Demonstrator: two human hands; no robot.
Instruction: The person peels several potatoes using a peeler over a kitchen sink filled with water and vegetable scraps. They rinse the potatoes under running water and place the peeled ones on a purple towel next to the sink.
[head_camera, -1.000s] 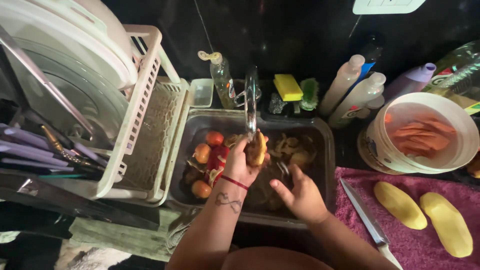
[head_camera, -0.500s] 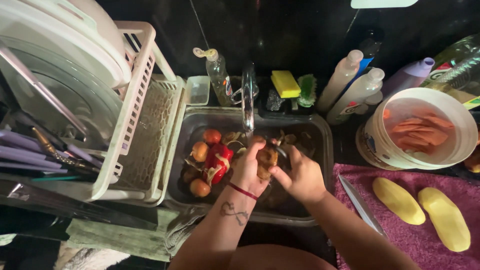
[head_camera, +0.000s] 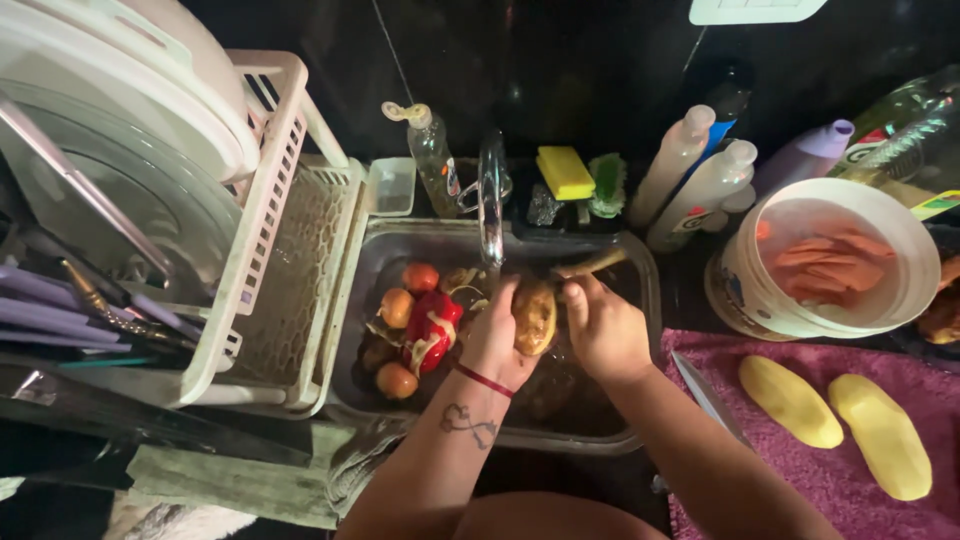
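We see our left hand (head_camera: 497, 338) curled around a partly peeled potato (head_camera: 534, 316), fingers wrapped along its left side, holding it over the middle of the steel sink (head_camera: 640, 270) just below the faucet (head_camera: 491, 200). Our right hand (head_camera: 603, 328) is closed too, its fingers pressed against the potato's right side, and a dark, thin tool sticks out from above it toward the sink's back wall; we cannot tell what kind of tool it is. A red band (head_camera: 485, 380) circles our left wrist, with a small tattoo just below it on the forearm.

In the left part of the sink lie a red pepper (head_camera: 432, 325) and several tomatoes (head_camera: 420, 277), close together, with dark peelings on the bottom near them. Left of the sink stands a white dish rack (head_camera: 265, 230) holding large plates and a glass lid. Behind the sink, on the dark counter (head_camera: 690, 300), we see a clear soap bottle (head_camera: 432, 155), a yellow sponge (head_camera: 564, 172) beside a green scrubber, and some white and purple bottles. To the right sits a white bucket (head_camera: 925, 275) with peeled carrots (head_camera: 830, 268) in water. In front of it a purple towel (head_camera: 880, 510) carries two peeled potatoes (head_camera: 790, 401), side by side, and a knife (head_camera: 708, 397) lies at the towel's left edge, near our right forearm
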